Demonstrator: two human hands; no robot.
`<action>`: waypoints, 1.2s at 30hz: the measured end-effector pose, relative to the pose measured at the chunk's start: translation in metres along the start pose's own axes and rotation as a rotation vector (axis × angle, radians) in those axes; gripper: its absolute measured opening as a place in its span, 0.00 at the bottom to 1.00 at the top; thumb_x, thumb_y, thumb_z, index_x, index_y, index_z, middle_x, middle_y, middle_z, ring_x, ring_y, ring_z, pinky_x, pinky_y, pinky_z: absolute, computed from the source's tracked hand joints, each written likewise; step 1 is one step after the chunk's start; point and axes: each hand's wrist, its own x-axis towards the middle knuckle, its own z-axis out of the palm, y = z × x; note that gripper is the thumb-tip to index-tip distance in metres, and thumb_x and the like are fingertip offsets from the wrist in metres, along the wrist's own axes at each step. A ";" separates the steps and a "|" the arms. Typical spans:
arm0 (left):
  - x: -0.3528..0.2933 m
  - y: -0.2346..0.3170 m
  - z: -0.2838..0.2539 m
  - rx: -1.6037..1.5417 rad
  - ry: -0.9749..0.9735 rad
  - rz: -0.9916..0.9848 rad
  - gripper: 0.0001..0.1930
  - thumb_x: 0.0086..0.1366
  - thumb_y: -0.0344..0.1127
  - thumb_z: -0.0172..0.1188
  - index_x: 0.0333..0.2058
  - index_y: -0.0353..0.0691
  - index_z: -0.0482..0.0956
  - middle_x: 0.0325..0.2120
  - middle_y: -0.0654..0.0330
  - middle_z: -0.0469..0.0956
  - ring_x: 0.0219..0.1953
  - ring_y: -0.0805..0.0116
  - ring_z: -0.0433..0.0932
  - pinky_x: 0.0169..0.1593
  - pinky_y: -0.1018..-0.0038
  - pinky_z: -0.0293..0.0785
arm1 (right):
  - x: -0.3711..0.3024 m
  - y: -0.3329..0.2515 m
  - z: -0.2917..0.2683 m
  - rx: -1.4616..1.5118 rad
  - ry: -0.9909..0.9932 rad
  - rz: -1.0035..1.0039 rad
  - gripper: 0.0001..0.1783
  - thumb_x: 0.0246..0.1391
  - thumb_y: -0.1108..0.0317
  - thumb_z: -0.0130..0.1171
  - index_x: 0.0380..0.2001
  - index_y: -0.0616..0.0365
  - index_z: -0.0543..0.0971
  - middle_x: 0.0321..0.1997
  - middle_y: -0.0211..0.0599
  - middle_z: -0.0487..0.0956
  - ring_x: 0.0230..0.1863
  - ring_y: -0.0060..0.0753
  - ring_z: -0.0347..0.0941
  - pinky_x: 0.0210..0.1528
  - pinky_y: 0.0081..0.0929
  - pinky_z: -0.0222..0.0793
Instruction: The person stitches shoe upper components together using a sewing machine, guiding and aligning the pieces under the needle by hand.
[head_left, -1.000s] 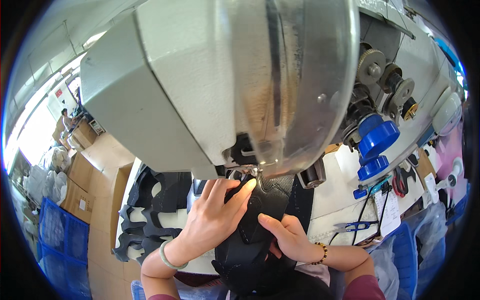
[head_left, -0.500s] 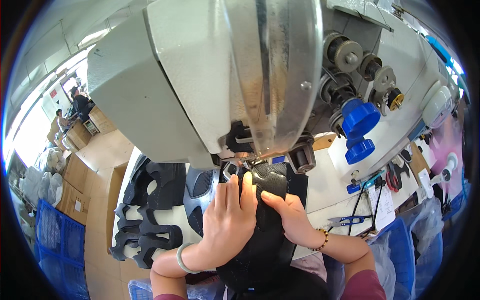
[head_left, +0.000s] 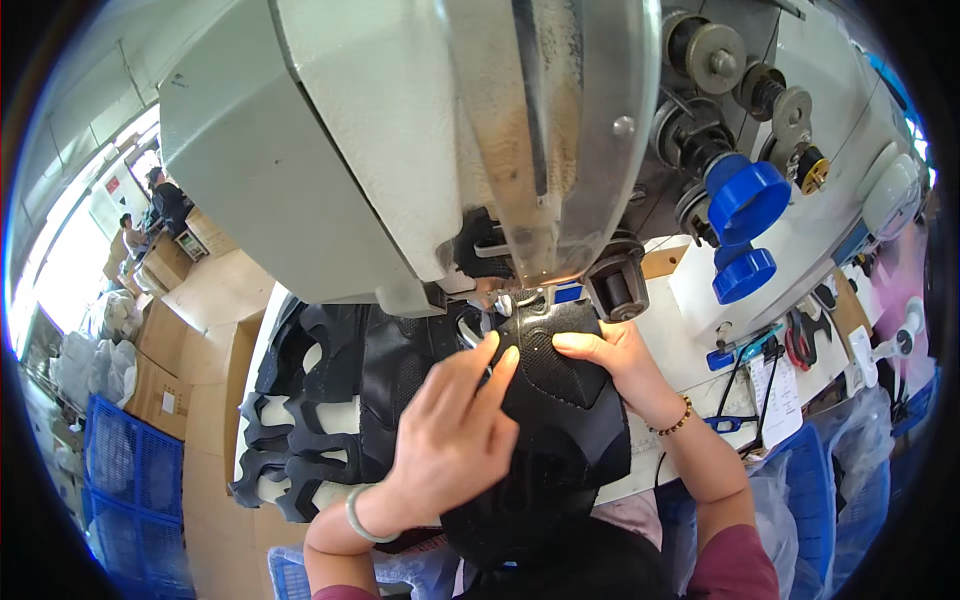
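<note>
A black shoe upper (head_left: pixel 550 370) with a perforated mesh panel lies under the presser area of a pale sewing machine (head_left: pixel 340 130). My right hand (head_left: pixel 635 370) grips its right edge, thumb on top and the other fingers hidden beneath. My left hand (head_left: pixel 450 430) is over the left side of the upper, index and middle fingers stretched toward the needle area and apart, the others curled. Whether those fingertips touch the material, I cannot tell. Further black upper pieces (head_left: pixel 390 370) lie just left of it. The needle tip is hard to make out.
Cut black pieces (head_left: pixel 290 440) lie at the table's left. Blue tension knobs (head_left: pixel 748 200) jut from the machine. Blue thread snips (head_left: pixel 730 424), red-handled scissors (head_left: pixel 800 342) and a paper slip (head_left: pixel 778 395) lie right. Blue crates (head_left: pixel 135 445) stand left; people sit farther off.
The upper has turned, bringing its mesh panel into fuller view. My right hand has moved right and up with its edge; my left fingers have spread and drawn back slightly. The view has shifted a little.
</note>
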 end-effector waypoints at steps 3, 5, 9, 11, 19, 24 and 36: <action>-0.003 -0.035 0.009 -0.079 -0.036 0.113 0.25 0.42 0.19 0.57 0.45 0.36 0.77 0.47 0.55 0.71 0.50 0.54 0.70 0.53 0.63 0.69 | 0.002 -0.004 -0.002 0.035 0.010 0.044 0.13 0.54 0.69 0.57 0.38 0.68 0.79 0.35 0.32 0.80 0.36 0.16 0.74 0.39 0.15 0.69; -0.005 -0.047 0.017 -0.059 0.022 0.271 0.25 0.44 0.20 0.60 0.45 0.36 0.77 0.46 0.57 0.71 0.51 0.57 0.71 0.55 0.65 0.70 | 0.005 -0.002 -0.007 0.025 -0.042 0.078 0.14 0.54 0.67 0.57 0.39 0.68 0.78 0.36 0.33 0.80 0.35 0.16 0.74 0.38 0.15 0.70; -0.008 -0.059 0.030 -0.032 0.148 0.407 0.23 0.44 0.20 0.61 0.44 0.35 0.77 0.43 0.58 0.73 0.46 0.59 0.74 0.50 0.67 0.74 | -0.009 -0.016 -0.023 -0.077 -0.010 0.272 0.16 0.57 0.60 0.55 0.23 0.60 0.72 0.07 0.26 0.66 0.02 0.17 0.59 0.05 0.11 0.52; -0.012 -0.057 0.030 -0.026 0.199 0.513 0.18 0.44 0.19 0.62 0.38 0.34 0.80 0.38 0.58 0.75 0.43 0.60 0.76 0.47 0.70 0.78 | -0.017 -0.015 -0.034 -0.074 -0.091 0.266 0.16 0.57 0.60 0.55 0.21 0.59 0.69 0.07 0.27 0.66 0.03 0.18 0.60 0.05 0.11 0.52; -0.013 -0.051 0.030 -0.026 0.255 0.576 0.14 0.43 0.21 0.64 0.33 0.33 0.82 0.35 0.58 0.76 0.41 0.61 0.77 0.45 0.72 0.81 | -0.022 -0.022 -0.040 -0.087 -0.162 0.301 0.17 0.58 0.62 0.54 0.19 0.57 0.66 0.09 0.31 0.69 0.07 0.22 0.69 0.06 0.13 0.58; -0.015 -0.052 0.018 -0.021 0.154 0.642 0.17 0.43 0.23 0.60 0.36 0.29 0.80 0.38 0.55 0.75 0.43 0.59 0.76 0.47 0.70 0.79 | -0.025 -0.021 -0.034 -0.070 -0.143 0.316 0.17 0.58 0.61 0.54 0.19 0.56 0.66 0.09 0.30 0.69 0.07 0.23 0.69 0.05 0.14 0.57; -0.004 -0.045 0.008 0.048 0.124 0.669 0.13 0.45 0.21 0.62 0.34 0.31 0.81 0.34 0.58 0.77 0.39 0.63 0.78 0.44 0.75 0.80 | -0.022 -0.025 -0.029 -0.088 -0.094 0.251 0.16 0.56 0.65 0.57 0.17 0.55 0.69 0.09 0.24 0.67 0.06 0.17 0.66 0.06 0.11 0.52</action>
